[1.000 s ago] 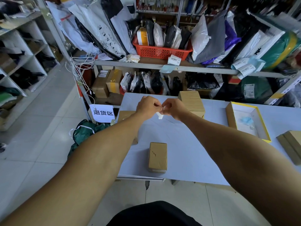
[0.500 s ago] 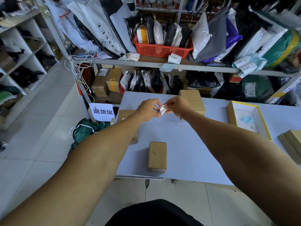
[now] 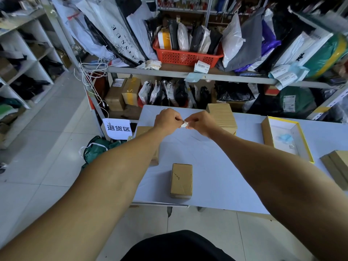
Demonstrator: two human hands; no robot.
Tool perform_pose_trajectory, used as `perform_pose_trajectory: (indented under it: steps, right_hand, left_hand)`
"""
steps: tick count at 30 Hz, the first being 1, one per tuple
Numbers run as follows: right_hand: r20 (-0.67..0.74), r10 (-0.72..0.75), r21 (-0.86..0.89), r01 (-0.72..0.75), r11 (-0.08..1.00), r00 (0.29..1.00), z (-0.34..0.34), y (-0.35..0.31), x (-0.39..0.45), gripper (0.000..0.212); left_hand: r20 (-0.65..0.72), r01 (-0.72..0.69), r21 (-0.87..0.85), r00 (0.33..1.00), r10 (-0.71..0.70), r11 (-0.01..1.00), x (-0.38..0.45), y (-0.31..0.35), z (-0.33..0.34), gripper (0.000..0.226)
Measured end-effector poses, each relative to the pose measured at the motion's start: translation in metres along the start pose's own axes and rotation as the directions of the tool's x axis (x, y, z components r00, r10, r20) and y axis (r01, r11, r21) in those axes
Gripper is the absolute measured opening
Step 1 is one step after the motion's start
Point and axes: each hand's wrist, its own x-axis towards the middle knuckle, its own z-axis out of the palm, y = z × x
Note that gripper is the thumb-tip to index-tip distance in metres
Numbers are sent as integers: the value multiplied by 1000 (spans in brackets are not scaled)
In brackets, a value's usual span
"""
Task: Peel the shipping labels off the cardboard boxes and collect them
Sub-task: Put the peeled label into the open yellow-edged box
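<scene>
Two hands raised over table (image 3: 216, 185): left hand (image 3: 166, 120), right hand (image 3: 199, 122) both pinching one small crumpled label (image 3: 183, 125). Four plain boxes visible, perhaps more hidden; smallest box (image 3: 181, 180) near front edge, open tabletop around it.

Parcel depot: shelves (image 3: 188, 75) crammed with mailer bags (image 3: 233, 40), cardboard boxes (image 3: 120, 95).

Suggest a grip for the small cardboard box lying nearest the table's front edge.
Probably take the small cardboard box across its two long sides, coming straight down from above with one hand. It lies flat, long axis running away from the person, apart from the other boxes, so both long sides stand free on the table. Both hands are busy now.
</scene>
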Motion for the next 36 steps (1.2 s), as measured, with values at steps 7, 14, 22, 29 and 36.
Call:
perform_pose_trajectory:
  steps: [7,14,22,29,36]
  right_hand:
    - [-73,26,-84,-32,996,997,-2,1,2,8]
    - [-111,39,39,-35,999,993,0,0,0,21]
    - [-82,-32,12,33,999,996,-4,3,-2,9]
    - [0,11,79,-11,997,1000,-7,3,-2,12]
    - [-59,31,28,-30,999,998,-9,2,-2,14]
  left_hand:
    - [107,13,-127,994,1,992,-4,2,3,10]
    - [118,34,-170,993,-14,985,0,0,5,6]
    - [76,109,-115,992,-101,987,5,6,7,5]
    - [55,68,-99,997,-62,993,5,5,8,17]
    - [128,17,-189,992,7,982,2,9,4,10]
